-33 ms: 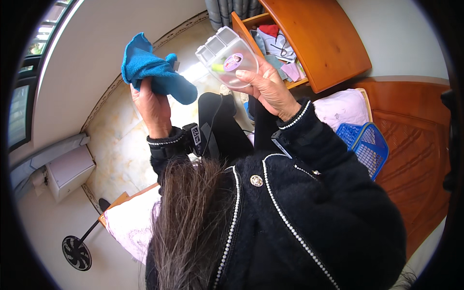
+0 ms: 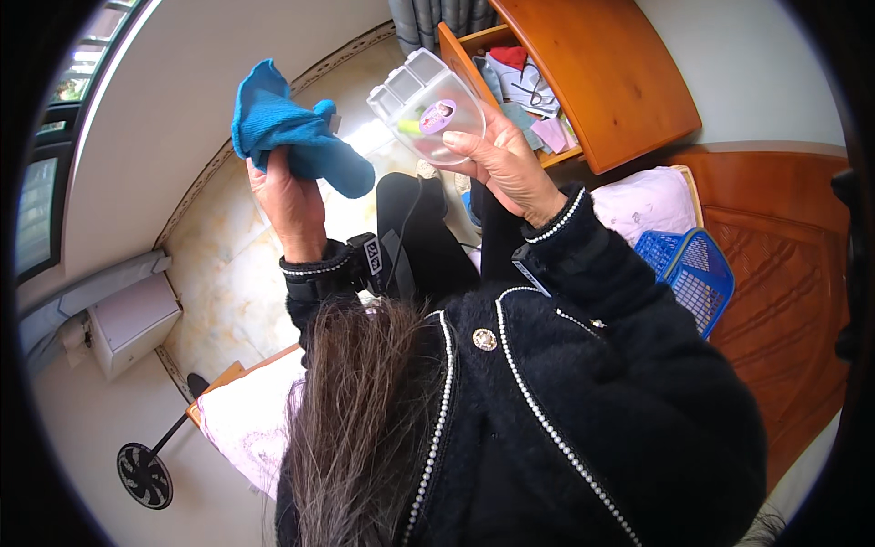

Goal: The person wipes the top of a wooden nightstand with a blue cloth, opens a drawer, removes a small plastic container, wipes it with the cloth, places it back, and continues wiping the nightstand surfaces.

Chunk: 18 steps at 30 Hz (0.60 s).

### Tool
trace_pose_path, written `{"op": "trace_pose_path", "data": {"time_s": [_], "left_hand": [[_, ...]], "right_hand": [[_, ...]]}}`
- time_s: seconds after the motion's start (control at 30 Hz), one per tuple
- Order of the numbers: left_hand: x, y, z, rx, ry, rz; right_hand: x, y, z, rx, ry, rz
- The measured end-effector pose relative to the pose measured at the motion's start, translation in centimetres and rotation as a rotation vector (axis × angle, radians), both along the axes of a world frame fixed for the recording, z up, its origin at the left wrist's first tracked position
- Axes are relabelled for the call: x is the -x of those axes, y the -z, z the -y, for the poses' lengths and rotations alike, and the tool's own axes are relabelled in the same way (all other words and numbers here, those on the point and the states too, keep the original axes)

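Note:
In my left hand (image 2: pixel 290 202), raised at the left, is a blue knitted mitten-shaped cloth (image 2: pixel 305 144). My fingers are closed round its lower side, and a small pale tag sticks out near its stubby bump. To the right of it, my right hand (image 2: pixel 510 169) pinches a translucent plastic case (image 2: pixel 460 102) between thumb and fingers. The case has small square compartments along its far edge and a purple oval sticker on its face. Something yellow-green shows through its wall. The cloth and the case are held apart, above my knees.
Beyond my right hand an open drawer (image 2: pixel 465 55) of a wooden cabinet (image 2: pixel 606 82) holds papers and cloths. A blue plastic basket (image 2: pixel 702 278) lies beside a pink pillow (image 2: pixel 643 202). To the left stand a white box (image 2: pixel 137 328) and a black fan (image 2: pixel 146 476).

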<state>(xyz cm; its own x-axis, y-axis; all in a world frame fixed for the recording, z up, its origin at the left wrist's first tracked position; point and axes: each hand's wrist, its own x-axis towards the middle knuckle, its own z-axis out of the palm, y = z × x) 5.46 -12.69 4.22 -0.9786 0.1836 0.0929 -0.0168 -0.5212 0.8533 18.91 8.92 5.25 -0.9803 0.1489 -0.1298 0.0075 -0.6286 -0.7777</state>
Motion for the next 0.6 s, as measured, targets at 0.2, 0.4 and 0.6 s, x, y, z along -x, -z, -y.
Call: {"op": "trace_pose_path", "data": {"time_s": [0.2, 0.4, 0.6], "left_hand": [[-3.9, -2.8, -3.8, 0.313, -0.053, -0.266], [-8.3, -3.5, -5.4, 0.759, 0.016, -0.858], [-6.5, -3.6, -5.1, 0.792, -0.186, -0.917]], "right_hand": [[0.3, -0.3, 1.8, -0.051, -0.026, -0.013], [0.0, -0.9, 5.1, -0.530, 0.186, -0.217], [-0.9, -1.4, 5.7, -0.398, 0.042, -0.211]]}}
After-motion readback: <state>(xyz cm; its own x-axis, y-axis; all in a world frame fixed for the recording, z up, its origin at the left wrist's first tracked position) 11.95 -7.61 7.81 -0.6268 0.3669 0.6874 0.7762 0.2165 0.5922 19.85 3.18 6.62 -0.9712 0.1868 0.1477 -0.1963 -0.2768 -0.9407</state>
